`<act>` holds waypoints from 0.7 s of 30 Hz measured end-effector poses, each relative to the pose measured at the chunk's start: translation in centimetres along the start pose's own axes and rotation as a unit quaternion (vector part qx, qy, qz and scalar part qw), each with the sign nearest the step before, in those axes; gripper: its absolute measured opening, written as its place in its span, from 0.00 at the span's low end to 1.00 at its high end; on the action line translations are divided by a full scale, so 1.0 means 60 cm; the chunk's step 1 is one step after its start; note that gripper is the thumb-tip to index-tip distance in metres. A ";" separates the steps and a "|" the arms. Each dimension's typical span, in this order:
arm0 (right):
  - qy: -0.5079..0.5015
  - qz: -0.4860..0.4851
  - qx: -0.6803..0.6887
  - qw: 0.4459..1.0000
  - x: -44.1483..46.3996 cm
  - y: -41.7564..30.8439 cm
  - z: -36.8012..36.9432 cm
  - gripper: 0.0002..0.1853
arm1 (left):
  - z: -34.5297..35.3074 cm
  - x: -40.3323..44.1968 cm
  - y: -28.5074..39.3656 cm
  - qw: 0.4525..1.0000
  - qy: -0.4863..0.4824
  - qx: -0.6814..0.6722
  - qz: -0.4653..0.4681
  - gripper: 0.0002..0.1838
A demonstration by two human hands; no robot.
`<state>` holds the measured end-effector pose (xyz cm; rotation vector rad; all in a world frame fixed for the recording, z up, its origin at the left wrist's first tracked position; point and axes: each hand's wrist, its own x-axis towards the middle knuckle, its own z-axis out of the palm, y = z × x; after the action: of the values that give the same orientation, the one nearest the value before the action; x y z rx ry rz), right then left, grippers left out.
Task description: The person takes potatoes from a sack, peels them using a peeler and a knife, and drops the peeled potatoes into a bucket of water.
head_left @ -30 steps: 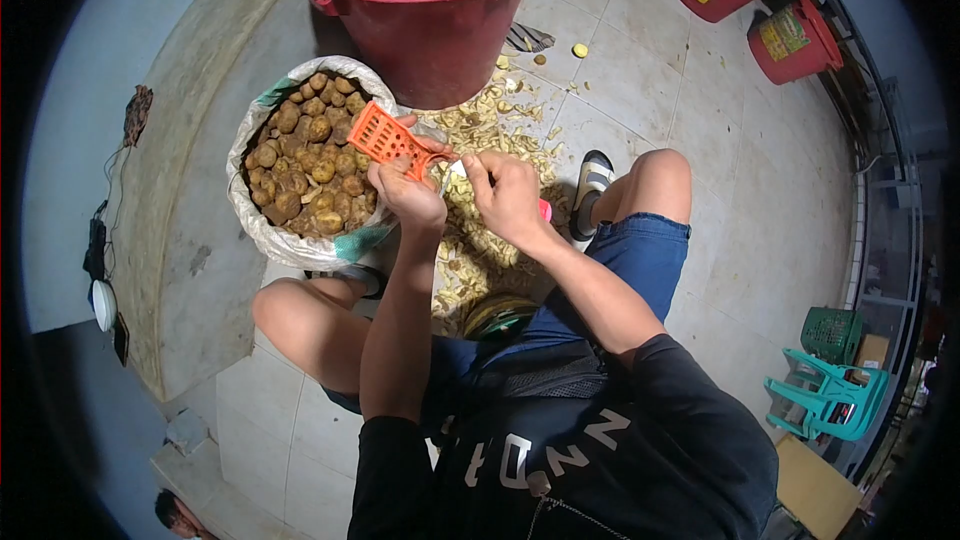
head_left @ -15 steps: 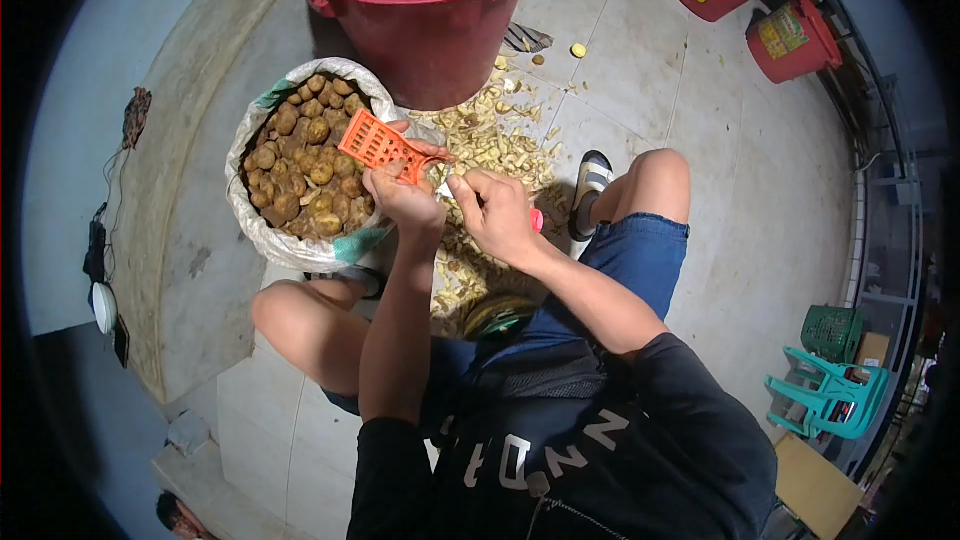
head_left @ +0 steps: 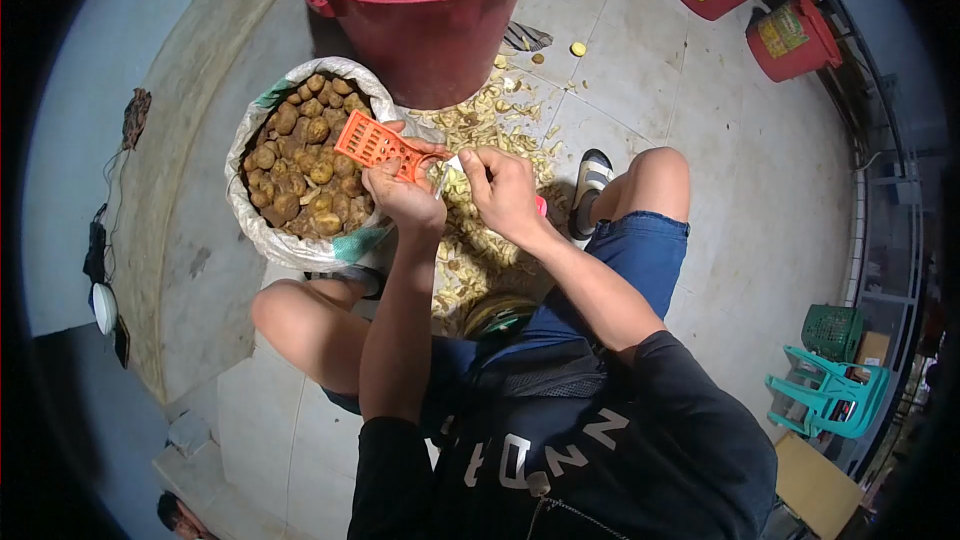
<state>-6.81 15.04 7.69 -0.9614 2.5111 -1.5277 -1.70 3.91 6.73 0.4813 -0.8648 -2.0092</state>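
My left hand is closed around an orange plastic grater with slots and round holes, held over the edge of the potato sack. My right hand grips a small knife; its pale blade points toward the grater's ringed end, and a pink handle end shows behind the fist. Whether blade and grater touch, I cannot tell. Unpeeled potatoes fill the white woven sack beside my left hand. Peelings cover the floor beneath both hands.
A large red tub stands beyond the sack. One pale cut potato piece lies on the tiles. Two smaller red buckets are at the upper right. A teal plastic chair and a green basket stand at the right.
My right hand has shifted slightly up, and more of the knife blade shows. The grater in my left hand has moved a little to the left.
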 end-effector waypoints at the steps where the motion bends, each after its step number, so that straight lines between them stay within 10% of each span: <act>1: 0.000 0.001 0.000 1.000 -0.002 -0.001 0.001 0.17 | -0.001 0.000 0.000 1.000 0.000 0.001 -0.001 0.25; 21: -0.035 -0.016 0.015 0.999 -0.013 -0.017 -0.001 0.17 | -0.007 0.000 0.001 0.999 0.018 -0.023 -0.033 0.23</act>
<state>-5.74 15.17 8.36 -1.0354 2.4311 -1.5079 -1.37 3.72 6.49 0.5243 -0.7873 -2.0693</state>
